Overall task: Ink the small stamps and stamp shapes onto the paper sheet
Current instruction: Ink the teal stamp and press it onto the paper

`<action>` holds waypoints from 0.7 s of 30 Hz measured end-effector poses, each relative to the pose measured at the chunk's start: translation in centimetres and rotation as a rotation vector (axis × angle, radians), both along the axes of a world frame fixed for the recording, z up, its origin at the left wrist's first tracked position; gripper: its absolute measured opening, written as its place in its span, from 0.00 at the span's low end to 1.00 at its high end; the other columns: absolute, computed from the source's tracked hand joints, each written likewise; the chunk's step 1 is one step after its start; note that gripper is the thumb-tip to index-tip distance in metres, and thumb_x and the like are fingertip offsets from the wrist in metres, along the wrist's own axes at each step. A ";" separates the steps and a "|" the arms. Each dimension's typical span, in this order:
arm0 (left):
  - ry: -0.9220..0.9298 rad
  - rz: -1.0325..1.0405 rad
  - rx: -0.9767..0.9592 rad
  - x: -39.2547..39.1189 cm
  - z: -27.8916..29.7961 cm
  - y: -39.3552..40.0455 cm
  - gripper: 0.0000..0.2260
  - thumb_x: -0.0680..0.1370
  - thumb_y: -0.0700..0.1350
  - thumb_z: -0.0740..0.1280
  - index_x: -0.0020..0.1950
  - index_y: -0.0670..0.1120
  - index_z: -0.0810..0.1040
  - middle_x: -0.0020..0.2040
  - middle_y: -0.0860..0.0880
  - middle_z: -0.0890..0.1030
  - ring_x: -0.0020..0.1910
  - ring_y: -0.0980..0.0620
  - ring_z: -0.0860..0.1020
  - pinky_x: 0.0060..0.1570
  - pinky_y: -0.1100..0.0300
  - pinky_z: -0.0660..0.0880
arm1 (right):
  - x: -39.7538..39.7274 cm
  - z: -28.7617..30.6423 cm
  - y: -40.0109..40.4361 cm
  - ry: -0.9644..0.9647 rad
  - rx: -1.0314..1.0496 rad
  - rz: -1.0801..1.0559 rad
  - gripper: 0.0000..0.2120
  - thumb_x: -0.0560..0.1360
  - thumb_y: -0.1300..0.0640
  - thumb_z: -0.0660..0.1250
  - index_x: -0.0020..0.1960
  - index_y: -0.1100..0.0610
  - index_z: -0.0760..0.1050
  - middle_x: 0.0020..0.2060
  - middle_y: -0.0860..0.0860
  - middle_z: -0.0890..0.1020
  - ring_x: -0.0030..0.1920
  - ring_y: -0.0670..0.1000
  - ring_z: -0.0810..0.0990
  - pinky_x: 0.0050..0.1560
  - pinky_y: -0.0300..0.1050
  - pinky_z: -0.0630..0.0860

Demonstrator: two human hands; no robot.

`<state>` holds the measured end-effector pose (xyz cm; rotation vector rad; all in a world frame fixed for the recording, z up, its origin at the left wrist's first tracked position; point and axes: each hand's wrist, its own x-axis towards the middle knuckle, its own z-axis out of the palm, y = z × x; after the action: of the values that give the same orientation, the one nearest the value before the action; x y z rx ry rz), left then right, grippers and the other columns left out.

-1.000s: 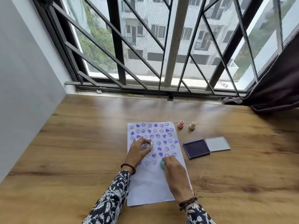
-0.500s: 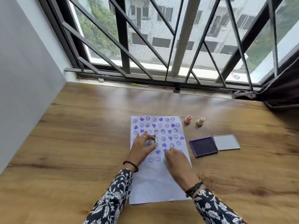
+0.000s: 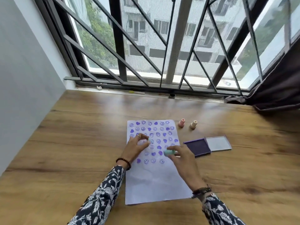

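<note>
A white paper sheet lies on the wooden table, its upper half covered with purple smiley and heart prints. My left hand hovers over the sheet's left side, pinching a small pale green stamp between fingertips. My right hand holds a mint green stamp lifted over the sheet's right edge, tilted sideways. The open purple ink pad sits just right of the paper, its clear lid folded out beside it.
Two spare stamps, pink and cream, stand beyond the ink pad near the paper's top right corner. A barred window runs along the table's far edge. A dark curtain hangs at the right; a grey wall borders the left.
My right hand has lifted its mint stamp off the paper and shifted right toward the ink pad. The left hand stays over the sheet's left side. The camera tilted slightly.
</note>
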<state>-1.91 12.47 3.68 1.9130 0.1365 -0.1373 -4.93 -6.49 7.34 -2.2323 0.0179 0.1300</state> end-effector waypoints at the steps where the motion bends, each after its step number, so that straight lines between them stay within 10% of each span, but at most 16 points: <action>1: -0.020 0.014 0.002 -0.4 0.2 0.1 0.03 0.73 0.46 0.68 0.45 0.53 0.76 0.50 0.55 0.80 0.53 0.62 0.75 0.50 0.70 0.70 | -0.5 0.1 -0.3 0.020 0.093 -0.042 0.08 0.71 0.59 0.71 0.50 0.53 0.81 0.46 0.53 0.78 0.44 0.49 0.80 0.45 0.35 0.75; 11: 0.159 -0.119 -0.503 -2.1 2.7 -3.7 0.06 0.73 0.39 0.67 0.45 0.48 0.81 0.35 0.56 0.84 0.37 0.59 0.79 0.44 0.66 0.75 | -1.4 2.6 -1.4 0.062 0.471 -0.155 0.11 0.68 0.65 0.72 0.49 0.55 0.81 0.45 0.51 0.86 0.41 0.41 0.83 0.49 0.39 0.79; 21: 0.132 -0.192 -0.453 -1.7 3.2 -4.9 0.09 0.71 0.35 0.69 0.40 0.49 0.83 0.35 0.55 0.85 0.38 0.57 0.81 0.42 0.70 0.78 | -1.8 3.4 -2.8 -0.026 0.420 -0.143 0.12 0.67 0.65 0.73 0.44 0.50 0.81 0.41 0.44 0.85 0.41 0.36 0.82 0.42 0.26 0.75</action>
<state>-3.61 7.61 6.84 1.4608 0.0071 -0.3911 -6.72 -9.33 10.74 -1.8065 0.1247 0.0229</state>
